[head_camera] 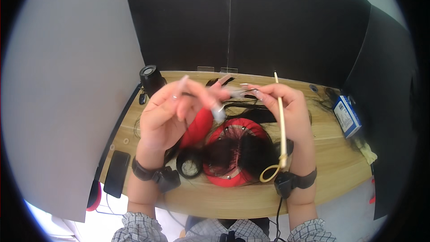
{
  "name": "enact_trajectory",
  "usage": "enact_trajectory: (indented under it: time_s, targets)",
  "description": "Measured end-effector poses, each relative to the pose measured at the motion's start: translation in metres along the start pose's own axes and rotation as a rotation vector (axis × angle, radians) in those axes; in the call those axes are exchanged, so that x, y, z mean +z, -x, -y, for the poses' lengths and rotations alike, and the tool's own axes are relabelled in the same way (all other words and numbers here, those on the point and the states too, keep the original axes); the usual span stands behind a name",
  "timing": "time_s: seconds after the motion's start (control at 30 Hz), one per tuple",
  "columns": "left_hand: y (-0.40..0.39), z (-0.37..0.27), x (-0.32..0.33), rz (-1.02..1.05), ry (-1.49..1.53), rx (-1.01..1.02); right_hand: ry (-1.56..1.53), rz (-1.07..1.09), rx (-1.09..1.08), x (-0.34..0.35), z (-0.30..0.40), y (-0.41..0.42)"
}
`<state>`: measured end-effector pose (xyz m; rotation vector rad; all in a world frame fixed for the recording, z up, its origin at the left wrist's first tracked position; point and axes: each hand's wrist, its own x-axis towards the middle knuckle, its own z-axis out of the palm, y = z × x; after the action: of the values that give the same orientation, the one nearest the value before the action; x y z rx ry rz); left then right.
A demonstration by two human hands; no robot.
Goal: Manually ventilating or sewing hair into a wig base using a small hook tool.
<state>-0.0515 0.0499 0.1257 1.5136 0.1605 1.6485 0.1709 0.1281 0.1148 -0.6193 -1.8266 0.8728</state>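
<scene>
Above the table's middle, my left hand point(171, 114) is raised with its fingers spread and blurred; dark strands show among them, and whether it grips them is unclear. My right hand point(292, 111) pinches thin dark hair strands point(250, 90) between thumb and fingertip. A pale stick point(281, 124) with a yellow loop at its lower end lies across this hand, held in it. Below both hands, dark hair point(255, 154) parted down the middle spreads over a round red cushion point(220, 180) with metal pins. Another red padded piece point(198, 127) is partly behind my left hand.
A black cylindrical speaker point(150, 77) and a small black key fob point(142, 98) are at the back left. A black phone point(117, 173) lies at the left edge. On the right are a blue and white box point(347, 117) and loose hair point(326, 99). Dark panels surround the wooden table point(336, 164).
</scene>
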Motion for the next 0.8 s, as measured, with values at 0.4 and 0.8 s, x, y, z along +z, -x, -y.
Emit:
enact_trajectory:
  time_s: [0.4,0.8]
  targets:
    - [0.004,0.004,-0.005,-0.185,-0.166,-0.269,0.726,-0.168,0.238,-0.056,-0.029,-0.004]
    - [0.011,-0.016,0.031,-0.139,-0.593,-0.325,0.223,-0.369,-0.252,-0.031,0.049,0.022]
